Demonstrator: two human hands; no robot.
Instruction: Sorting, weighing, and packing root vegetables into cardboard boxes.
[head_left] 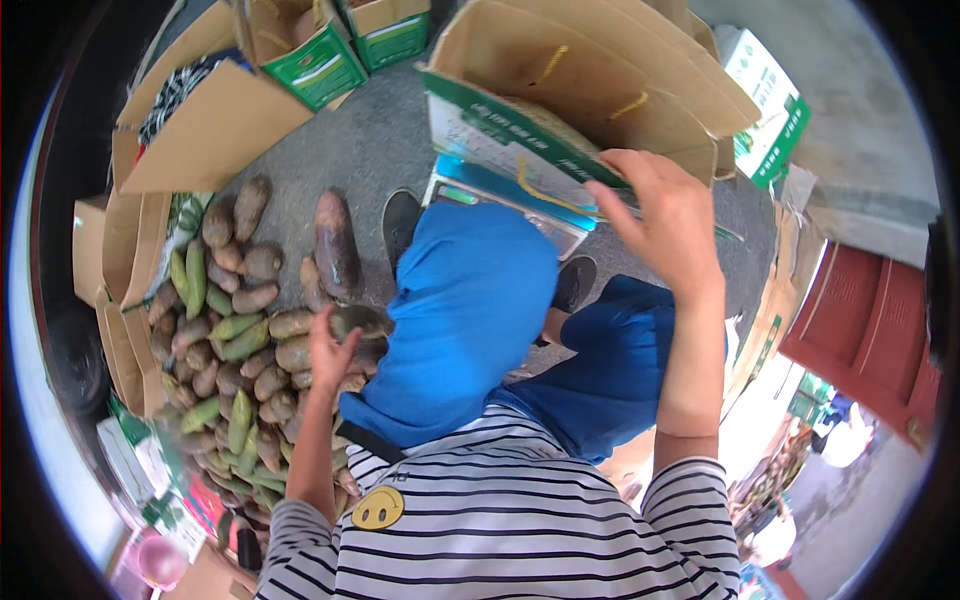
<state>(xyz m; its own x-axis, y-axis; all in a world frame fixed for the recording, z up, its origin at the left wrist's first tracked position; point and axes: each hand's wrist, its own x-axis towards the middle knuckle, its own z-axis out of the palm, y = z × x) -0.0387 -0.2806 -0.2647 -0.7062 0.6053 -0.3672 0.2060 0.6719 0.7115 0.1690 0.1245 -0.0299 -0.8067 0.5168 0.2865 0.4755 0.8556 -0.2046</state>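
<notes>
My right hand (660, 205) is at the front wall of a large open cardboard box (510, 125) with a green and white outside. Its index finger lies at the rim and its thumb is on the outer face. The box sits on a blue-edged flat platform (455, 172) like a scale, just beyond my knees. At my left side, my left hand (330, 350) has its fingers apart beside a dark tuber (360, 320), at the right edge of a heap of brown tubers (270, 380). Whether it touches that tuber I cannot tell. One big reddish tuber (337, 245) lies apart on the floor.
Several green ears, like corn in husks (240, 420), lie among the tubers. Open cartons (210, 125) ring the heap at left, with green-printed boxes (315, 70) behind. Another white and green box (765, 105) stands at the far right. A red door (860, 330) is at right.
</notes>
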